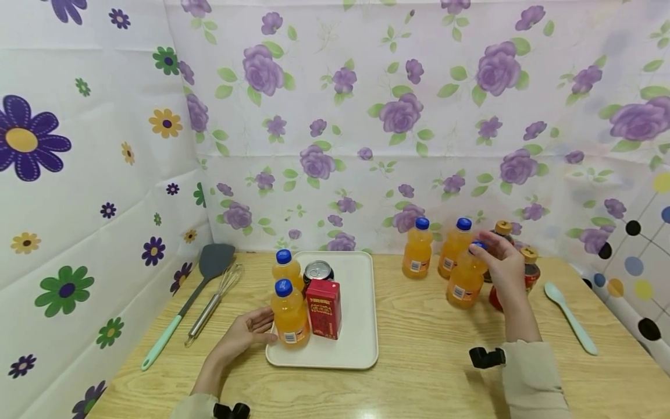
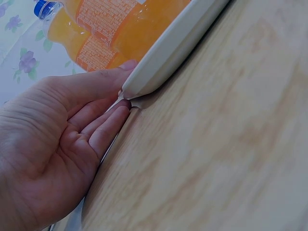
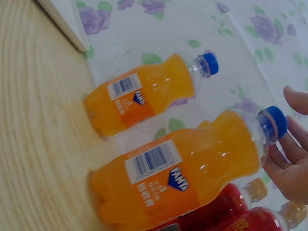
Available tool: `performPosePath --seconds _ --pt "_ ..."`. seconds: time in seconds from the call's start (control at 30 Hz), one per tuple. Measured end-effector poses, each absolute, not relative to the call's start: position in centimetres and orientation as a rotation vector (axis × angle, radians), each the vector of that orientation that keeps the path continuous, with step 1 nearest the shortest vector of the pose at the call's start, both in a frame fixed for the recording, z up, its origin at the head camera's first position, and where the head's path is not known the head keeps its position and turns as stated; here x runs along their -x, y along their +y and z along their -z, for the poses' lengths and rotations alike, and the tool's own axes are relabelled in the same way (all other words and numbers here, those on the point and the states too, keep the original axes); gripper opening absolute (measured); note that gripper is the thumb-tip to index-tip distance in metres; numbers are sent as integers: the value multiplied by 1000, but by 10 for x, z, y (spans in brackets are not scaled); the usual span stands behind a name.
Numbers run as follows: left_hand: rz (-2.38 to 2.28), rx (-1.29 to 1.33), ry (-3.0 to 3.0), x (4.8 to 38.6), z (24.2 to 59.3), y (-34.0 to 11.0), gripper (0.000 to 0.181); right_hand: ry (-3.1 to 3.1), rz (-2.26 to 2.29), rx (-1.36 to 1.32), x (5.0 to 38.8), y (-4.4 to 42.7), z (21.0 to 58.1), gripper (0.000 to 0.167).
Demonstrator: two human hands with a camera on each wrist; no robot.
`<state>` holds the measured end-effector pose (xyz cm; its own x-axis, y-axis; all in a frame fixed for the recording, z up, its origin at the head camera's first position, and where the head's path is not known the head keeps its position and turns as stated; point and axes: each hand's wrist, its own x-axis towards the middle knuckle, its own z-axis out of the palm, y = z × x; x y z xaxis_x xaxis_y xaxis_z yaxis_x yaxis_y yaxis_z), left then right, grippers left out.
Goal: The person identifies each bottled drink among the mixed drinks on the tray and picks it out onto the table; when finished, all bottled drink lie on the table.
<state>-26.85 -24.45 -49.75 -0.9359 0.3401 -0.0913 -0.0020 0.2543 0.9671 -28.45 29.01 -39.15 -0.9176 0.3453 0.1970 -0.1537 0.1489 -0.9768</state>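
My left hand (image 1: 238, 339) pinches the left rim of the white tray (image 1: 359, 314); in the left wrist view the thumb of that hand (image 2: 72, 130) lies over the tray's rim (image 2: 168, 50) and its fingertips are at the underside. On the tray stand two orange bottles (image 1: 291, 317), a dark can (image 1: 319, 269) and a red carton (image 1: 325, 309). At the right, my right hand (image 1: 502, 265) is at the blue cap of the front orange bottle (image 1: 464, 280). The right wrist view shows that hand (image 3: 291, 161) with thumb apart and fingers beside the bottle's neck (image 3: 262, 130).
Two more orange bottles (image 1: 417, 253) (image 1: 453, 250) stand behind the front one. Red-labelled bottles (image 1: 531, 273) with tan caps are beside my right hand. A pale green spoon (image 1: 573, 320) lies far right; a spatula (image 1: 191, 299) and a whisk (image 1: 211, 305) lie left.
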Motion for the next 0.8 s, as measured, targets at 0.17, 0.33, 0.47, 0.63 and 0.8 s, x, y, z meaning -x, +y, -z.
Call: performPosePath --seconds 0.17,0.33,0.47,0.63,0.8 --pt "-1730 -300 2257 266 497 -244 83 -1974 -1786 192 276 281 380 47" --pt "-1734 -328 2262 265 496 -246 82 -1866 -1797 90 274 265 370 39" --pt "-1739 -343 2269 266 497 -246 82 -1822 -1817 -30 276 249 368 36" --pt "-1736 -356 2291 267 498 -245 81 -1911 -1866 -183 279 221 374 39" --pt "-1741 -370 2281 267 499 -245 81 -2068 -1848 -360 284 185 383 41"
